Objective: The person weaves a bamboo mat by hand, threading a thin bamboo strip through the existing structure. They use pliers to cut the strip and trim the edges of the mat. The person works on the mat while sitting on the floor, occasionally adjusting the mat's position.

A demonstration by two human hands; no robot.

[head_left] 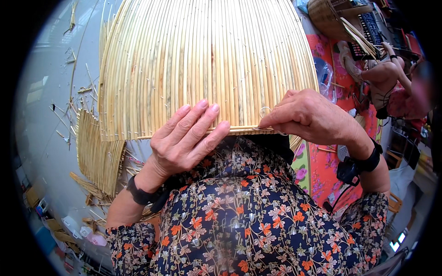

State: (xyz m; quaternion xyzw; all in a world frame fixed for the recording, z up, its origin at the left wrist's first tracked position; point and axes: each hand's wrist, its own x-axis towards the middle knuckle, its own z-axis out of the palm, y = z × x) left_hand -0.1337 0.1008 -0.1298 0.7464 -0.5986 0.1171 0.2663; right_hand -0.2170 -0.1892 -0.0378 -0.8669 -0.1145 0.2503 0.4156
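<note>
A large mat of pale reed stalks (202,60), laid side by side and running away from me, reaches to my lap. My left hand (184,135) lies on its near edge, fingers stretched out flat over the stalks and the thumb along the rim. Two or so thin stalks (241,128) run crosswise along that edge. At the right part of the edge my right hand (313,115) is closed in a pinch, its fingertips against the rim. A thin white thread (265,108) loops up beside those fingertips; what lies inside the pinch is partly hidden.
On the grey floor (50,124) at left lie stalk scraps and a smaller reed mat (99,156). A red floral cloth (329,170) covers the ground at right. Beyond it another person (384,78) sits near a woven basket (329,20) and loose stalks (359,39).
</note>
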